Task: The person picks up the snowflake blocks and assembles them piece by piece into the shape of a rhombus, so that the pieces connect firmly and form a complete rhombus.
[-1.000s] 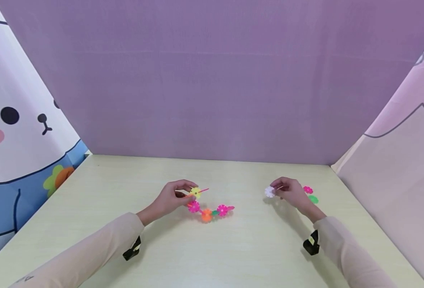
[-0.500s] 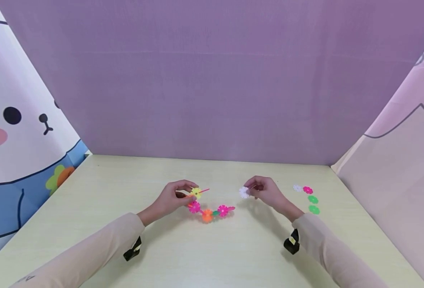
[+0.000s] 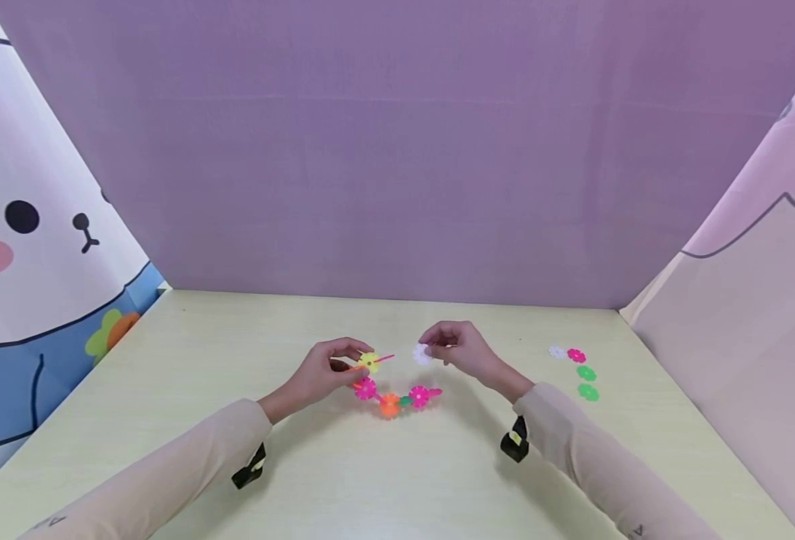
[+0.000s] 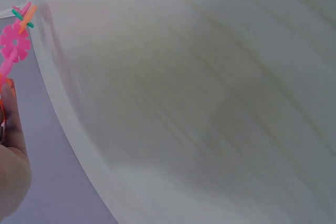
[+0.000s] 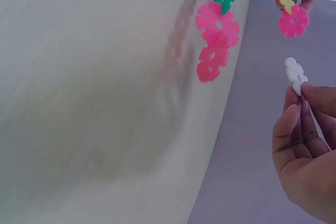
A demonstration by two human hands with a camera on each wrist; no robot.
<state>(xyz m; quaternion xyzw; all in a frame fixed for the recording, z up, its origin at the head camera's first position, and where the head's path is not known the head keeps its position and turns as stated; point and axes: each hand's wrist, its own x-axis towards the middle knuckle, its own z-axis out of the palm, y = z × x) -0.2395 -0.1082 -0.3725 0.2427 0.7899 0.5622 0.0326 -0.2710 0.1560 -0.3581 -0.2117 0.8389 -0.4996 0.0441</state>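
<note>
My left hand pinches a chain of interlocking plastic flower discs near its yellow disc. From there the chain hangs in a curve through a pink disc, an orange disc, a green disc and another pink disc. In the right wrist view one more pink disc is joined to the yellow one. A white flower disc is pinched between thumb and fingers of my right hand. That disc is apart from the chain, a short gap to its right.
Loose discs lie on the pale table at the right: a white disc, a pink disc, and two green discs, one just behind the other. A purple panel rises along the table's back edge.
My right hand has moved left with the white disc, from beside the loose discs to close by the chain. The left hand and the chain have hardly moved.
</note>
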